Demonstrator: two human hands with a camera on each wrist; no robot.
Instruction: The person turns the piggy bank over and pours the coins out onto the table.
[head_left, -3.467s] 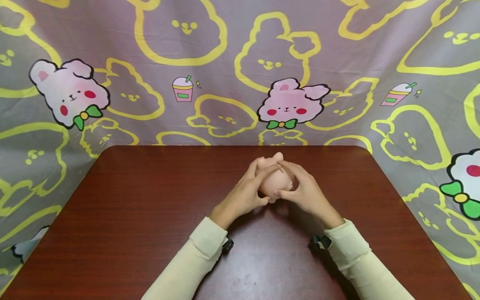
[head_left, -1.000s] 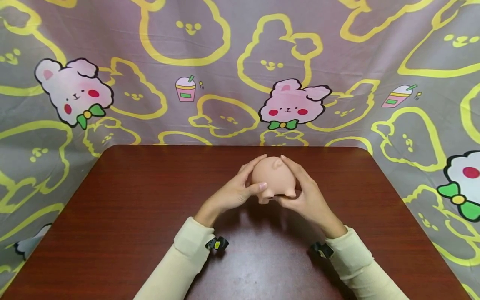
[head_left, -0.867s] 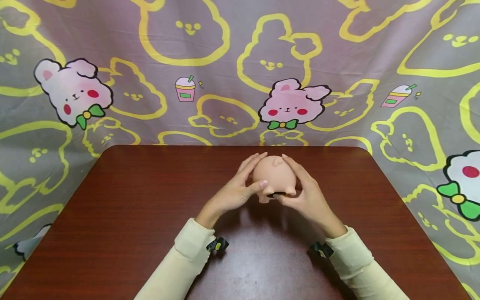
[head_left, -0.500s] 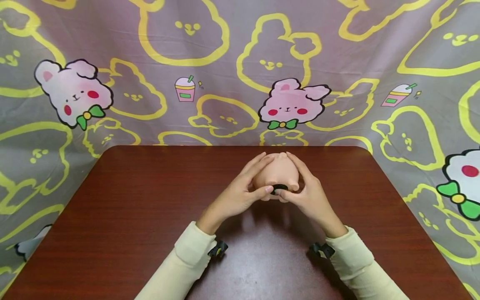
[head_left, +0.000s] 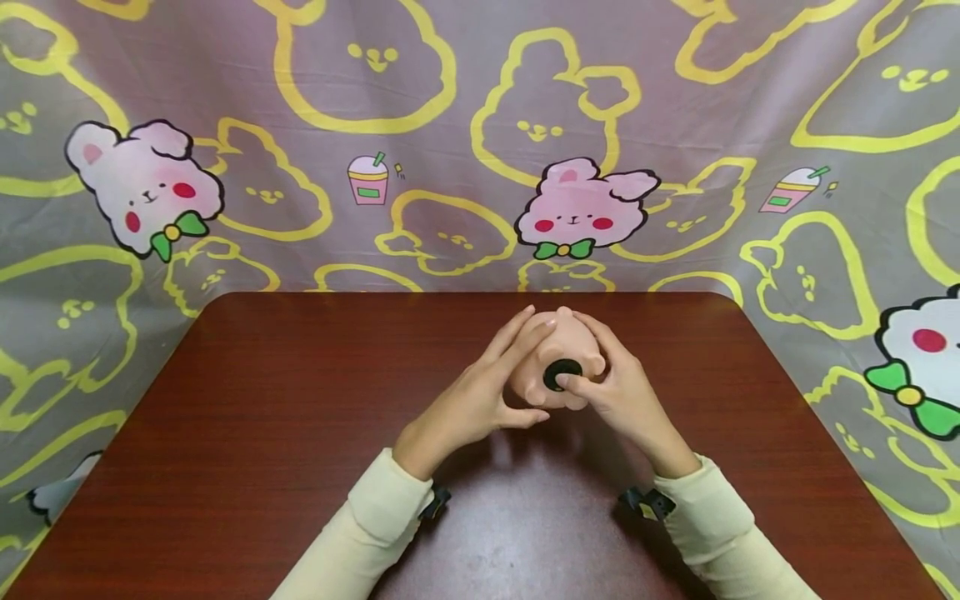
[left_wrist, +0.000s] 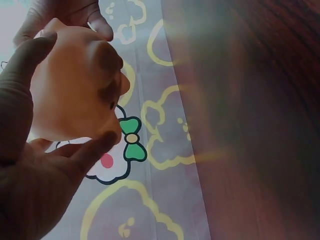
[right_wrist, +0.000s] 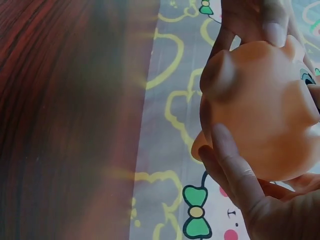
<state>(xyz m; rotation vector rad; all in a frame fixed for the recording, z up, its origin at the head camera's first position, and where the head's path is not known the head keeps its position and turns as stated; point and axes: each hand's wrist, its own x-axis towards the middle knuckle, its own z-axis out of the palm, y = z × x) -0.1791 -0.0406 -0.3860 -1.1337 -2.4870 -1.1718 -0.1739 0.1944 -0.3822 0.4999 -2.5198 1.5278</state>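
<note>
Around a pig figure [head_left: 570, 340] — both hands [head_left: 476, 392] [head_left: 628, 392] curl.

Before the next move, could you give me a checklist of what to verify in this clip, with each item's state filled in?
1. Pink pig held from both sides: ok, left fingers and right fingers hold it.
2. Underside showing to the head camera: ok, the black disc is in view.
3. Right thumb on the disc: ok, its tip overlaps it.
4. Pig clear of the table: ok, it appears raised above it.
5. Left thumb touching the pig: cannot tell.
6. Disc loose or firmly seated: cannot tell.
</note>
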